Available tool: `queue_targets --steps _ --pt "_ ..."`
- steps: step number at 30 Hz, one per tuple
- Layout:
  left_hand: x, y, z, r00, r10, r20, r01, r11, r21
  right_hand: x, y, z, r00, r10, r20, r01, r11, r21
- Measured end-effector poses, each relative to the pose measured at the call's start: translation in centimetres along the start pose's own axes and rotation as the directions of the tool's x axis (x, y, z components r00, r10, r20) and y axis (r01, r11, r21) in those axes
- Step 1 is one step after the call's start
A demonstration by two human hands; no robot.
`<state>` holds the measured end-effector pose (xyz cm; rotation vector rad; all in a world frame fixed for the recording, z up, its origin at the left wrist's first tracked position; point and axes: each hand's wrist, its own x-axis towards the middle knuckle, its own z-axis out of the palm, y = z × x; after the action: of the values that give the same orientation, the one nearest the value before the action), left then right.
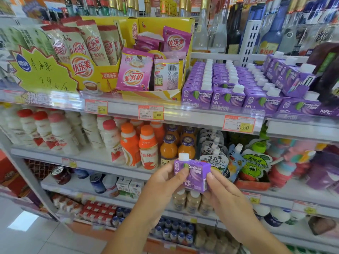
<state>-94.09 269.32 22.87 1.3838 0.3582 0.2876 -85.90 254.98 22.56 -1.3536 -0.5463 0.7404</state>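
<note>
shop shelving (183, 110) stocked with drinks; left hand (161, 182) and right hand (222, 191) pinch purple carton (194, 176).

Carton (192, 176) up front: purple, white cap, white lettering, small green leaf mark. Shelf cartons (226, 98): same purple, white caps. Sachets (134, 70): pink, red-orange swirl logo. Tall packets (92, 43): cream, red tops. Display box (165, 24): yellow. Star sign (42, 70): yellow-green, black handwriting, blue oval logo. Price tags (238, 124): white, red border, yellow patch. Milk bottles (42, 129): white, red caps. Drink bottles (130, 143): orange and white, orange caps. Juice bottles (168, 149): orange, purple caps. Pouch (255, 164): green cartoon apple.
</note>
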Motion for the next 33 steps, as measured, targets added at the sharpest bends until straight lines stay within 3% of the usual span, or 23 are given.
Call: queue_targets --steps 5,10,20,29,33 --pt "-0.1 -0.4 0.1 0.994 0.035 -0.107 -0.039 0.998 -0.044 0.1 -0.9 -0.1 0.996 -0.081 -0.028 0.076 0.984 -0.159" --pt "-0.4 -0.3 -0.9 0.999 -0.015 -0.034 0.01 0.992 -0.124 1.0 -0.6 -1.0 0.978 -0.115 -0.171 0.106 0.992 -0.062" --pt "-0.1 -0.6 -1.0 1.0 -0.019 -0.02 0.016 0.988 -0.154 1.3 -0.2 -1.2 0.968 -0.107 -0.227 0.088 0.992 -0.095" --pt "0.0 -0.5 0.3 0.996 -0.006 -0.091 -0.007 0.989 -0.146 0.7 -0.2 -0.4 0.988 -0.08 -0.132 0.038 0.955 -0.293" --pt "0.2 -0.4 0.4 0.995 0.007 -0.096 -0.011 0.999 -0.039 0.7 -0.6 -0.6 0.991 -0.071 -0.112 0.051 0.984 -0.172"
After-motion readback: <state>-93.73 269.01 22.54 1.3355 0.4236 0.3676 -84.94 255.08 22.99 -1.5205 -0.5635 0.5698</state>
